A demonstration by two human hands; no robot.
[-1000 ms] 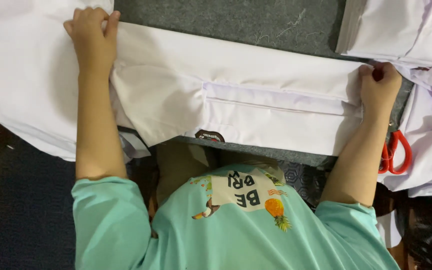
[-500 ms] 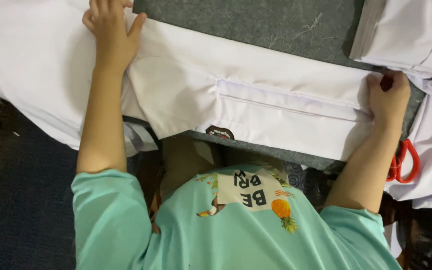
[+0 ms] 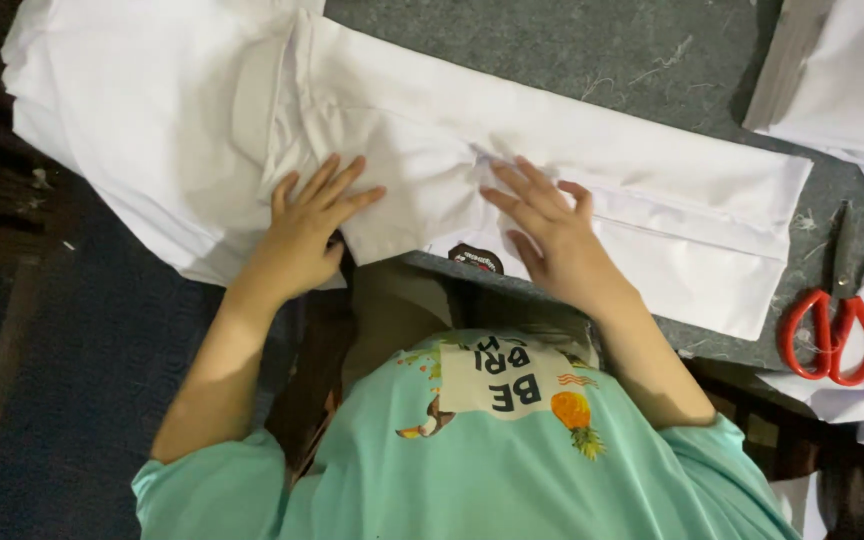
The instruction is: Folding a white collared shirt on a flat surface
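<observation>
Nearest the camera a mint-green printed T-shirt (image 3: 512,450) is seen, and from its short sleeves both bare forearms are stretched forward onto the work. The left hand (image 3: 310,232) is laid flat, fingers spread and palm down, on the near-left part of a folded white garment (image 3: 572,190); nothing is gripped by it. The right hand (image 3: 550,235) is likewise opened and pressed down, its fingertips set at a raised stitched seam near the garment's middle. The garment is laid directly ahead of both hands, with its long axis run from upper left to lower right across the grey table (image 3: 572,50), so that the band is crossed rather than followed by the forearms. The long right-hand stretch of the band is lain nearer the right hand, while the bulkier bunched cloth at the left, draped over the table edge, is lain nearer the left. The cloth is judged to be a smooth, thin woven cotton, crisply creased along its folds; a small dark label at its near edge is too small to be made out. Further right, red-handled scissors (image 3: 832,325) are rested on the felt-like grey surface, well apart from the hands, and beyond them a stack of white fabric (image 3: 842,80) is seen at the far right corner.
</observation>
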